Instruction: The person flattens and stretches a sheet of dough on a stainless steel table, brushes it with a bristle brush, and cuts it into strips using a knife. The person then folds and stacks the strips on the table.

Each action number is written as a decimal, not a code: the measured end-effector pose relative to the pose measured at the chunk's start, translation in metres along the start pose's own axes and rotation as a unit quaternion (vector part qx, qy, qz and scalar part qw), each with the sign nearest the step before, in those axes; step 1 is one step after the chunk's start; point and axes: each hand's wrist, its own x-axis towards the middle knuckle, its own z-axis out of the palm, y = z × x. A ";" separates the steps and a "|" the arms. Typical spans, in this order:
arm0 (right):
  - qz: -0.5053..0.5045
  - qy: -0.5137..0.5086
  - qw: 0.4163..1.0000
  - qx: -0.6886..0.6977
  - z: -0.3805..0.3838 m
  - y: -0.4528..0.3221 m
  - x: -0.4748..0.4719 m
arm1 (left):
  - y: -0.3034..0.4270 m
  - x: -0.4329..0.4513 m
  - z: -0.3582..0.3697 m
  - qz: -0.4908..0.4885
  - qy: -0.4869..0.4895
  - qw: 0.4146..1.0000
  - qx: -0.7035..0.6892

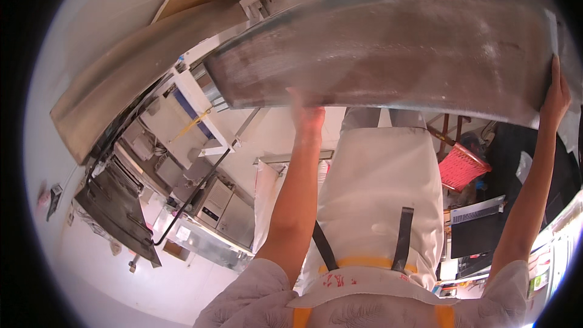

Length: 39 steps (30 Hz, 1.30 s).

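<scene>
A long curved panel (378, 50), brown-grey with a smooth, slightly shiny face, spans the upper part of the head view. My left hand (309, 109) grips its lower edge left of the middle, thumb on the face and fingers hidden beneath. At the far right, my right hand (554, 95) holds the panel's end edge. The panel's far edge lies over a white frame (196, 95); whether it rests there I cannot tell. A pale apron (378, 191) with dark straps hangs down my front.
Another long curved panel (132, 73) lies at the upper left. Below it are a dark bent rod (196, 196) and an appliance (216, 200). On the right are a red basket (462, 167) and a laptop-like device (478, 228). A white sack (265, 200) stands beside my left arm.
</scene>
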 end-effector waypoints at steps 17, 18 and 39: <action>0.048 -0.064 0.974 0.211 0.240 -0.135 -0.127 | 0.053 0.075 -0.040 0.050 0.118 0.985 -0.116; 0.100 -0.021 0.965 0.242 0.258 -0.136 -0.137 | 0.054 0.082 -0.044 0.046 0.120 0.984 -0.124; 0.052 -0.061 0.973 0.217 0.301 -0.191 -0.184 | 0.064 0.111 -0.044 0.084 0.083 0.993 -0.005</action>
